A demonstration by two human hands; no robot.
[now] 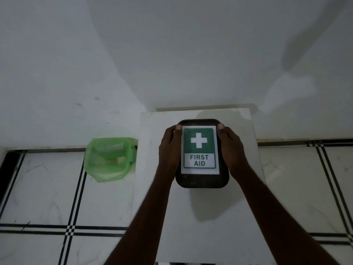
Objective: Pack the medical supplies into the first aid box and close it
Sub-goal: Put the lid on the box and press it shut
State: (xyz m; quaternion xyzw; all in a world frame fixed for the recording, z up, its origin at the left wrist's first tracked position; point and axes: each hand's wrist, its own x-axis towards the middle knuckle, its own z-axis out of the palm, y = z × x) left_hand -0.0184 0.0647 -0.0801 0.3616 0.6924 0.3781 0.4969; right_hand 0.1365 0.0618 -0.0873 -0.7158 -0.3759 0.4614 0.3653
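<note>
A black first aid box [202, 181] with rounded corners lies on a white table [210, 217], its lid down. A green and white "FIRST AID" label with a white cross covers the lid. My left hand [170, 148] grips the box's left side, thumb on the top far corner. My right hand [232, 148] grips the right side the same way. No loose medical supplies show on the table.
A bin lined with a green plastic bag [109, 159] stands on the floor left of the table, with some pale scraps inside. The floor is white tile with black lines [72, 226]. A white wall [172, 54] rises right behind the table.
</note>
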